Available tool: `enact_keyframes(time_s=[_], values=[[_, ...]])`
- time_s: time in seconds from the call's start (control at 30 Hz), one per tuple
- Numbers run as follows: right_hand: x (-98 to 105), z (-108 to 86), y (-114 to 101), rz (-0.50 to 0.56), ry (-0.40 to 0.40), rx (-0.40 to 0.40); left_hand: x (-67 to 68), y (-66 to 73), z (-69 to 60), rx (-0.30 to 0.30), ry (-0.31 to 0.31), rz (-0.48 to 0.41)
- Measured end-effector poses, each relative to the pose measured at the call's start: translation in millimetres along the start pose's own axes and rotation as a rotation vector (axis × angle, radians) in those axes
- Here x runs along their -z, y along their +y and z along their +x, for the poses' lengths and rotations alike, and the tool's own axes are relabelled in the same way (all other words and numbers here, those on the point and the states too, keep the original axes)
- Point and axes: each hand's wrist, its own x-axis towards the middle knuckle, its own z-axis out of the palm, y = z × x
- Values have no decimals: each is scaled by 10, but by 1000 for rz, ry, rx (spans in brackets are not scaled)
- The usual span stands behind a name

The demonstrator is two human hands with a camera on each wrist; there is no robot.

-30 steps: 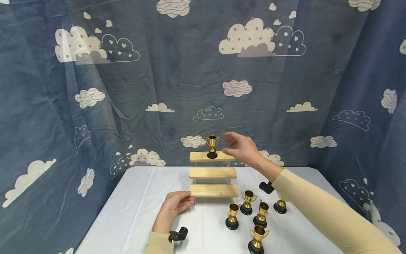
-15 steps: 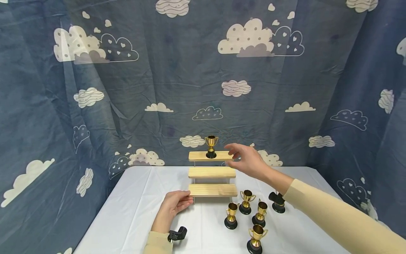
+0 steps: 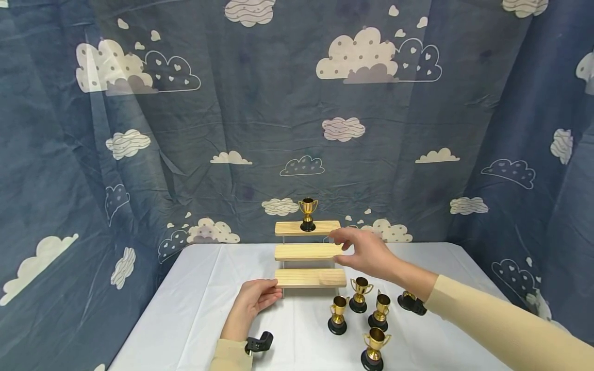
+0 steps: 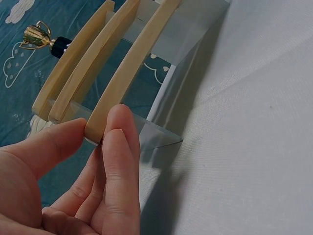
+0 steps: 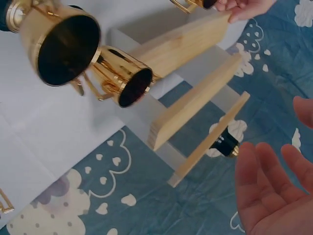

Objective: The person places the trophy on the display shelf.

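Observation:
A stepped display stand has light wooden boards and clear side panels. With thumb and fingers, my left hand (image 3: 250, 304) pinches the left end of the lowest board (image 3: 312, 278); the left wrist view shows that board end (image 4: 98, 125) between thumb and fingertips. One small gold trophy cup (image 3: 308, 212) on a black base stands upright on the top board (image 3: 287, 228). My right hand (image 3: 366, 253) hovers by the right end of the middle board (image 3: 306, 252), fingers loosely bent and holding nothing. In the right wrist view the right hand (image 5: 279, 191) appears with thumb and fingers apart.
Several more gold trophies stand on the white-clothed table (image 3: 204, 309) right of the stand, among them a front one (image 3: 375, 346), a left one (image 3: 337, 312) and one (image 3: 406, 300) partly hidden by the right wrist's camera. A blue cloud-print curtain (image 3: 260, 123) encloses the table.
My right hand has moved down from beside the trophy on the top board to the level of the middle board. The left hand keeps its hold on the lowest board.

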Motion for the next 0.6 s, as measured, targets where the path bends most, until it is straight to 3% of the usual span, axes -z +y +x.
enact_keyframes(time_s=[0.23, 0.6], values=[[-30, -82, 15, -26, -65, 4, 11, -5, 9, -13, -11, -4], [-158, -248, 157, -73, -152, -74, 15, -14, 1, -12, -16, -1]])
